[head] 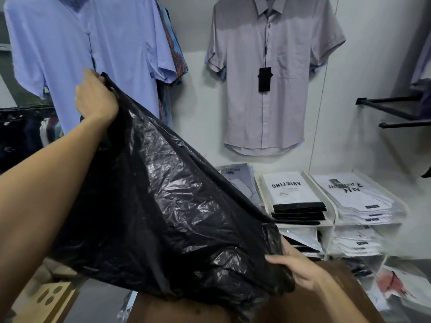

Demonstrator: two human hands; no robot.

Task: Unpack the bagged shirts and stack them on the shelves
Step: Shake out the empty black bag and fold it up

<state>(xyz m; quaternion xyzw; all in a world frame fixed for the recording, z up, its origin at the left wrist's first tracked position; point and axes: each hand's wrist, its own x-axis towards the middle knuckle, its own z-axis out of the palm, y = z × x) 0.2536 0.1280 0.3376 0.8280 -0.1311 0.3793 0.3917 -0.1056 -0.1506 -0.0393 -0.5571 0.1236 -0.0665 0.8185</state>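
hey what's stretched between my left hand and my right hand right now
In the head view, the black plastic bag spans the stretch: the left hand grips its raised end, the right hand holds its lower end.

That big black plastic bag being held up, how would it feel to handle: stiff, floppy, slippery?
Probably very floppy: the black bag sags in creased folds between the left hand, gripping its top edge, and the right hand, holding its lower end. Its glossy, crinkled film suggests it is thin, light and rather slippery. Whether anything inside weighs it down cannot be told.
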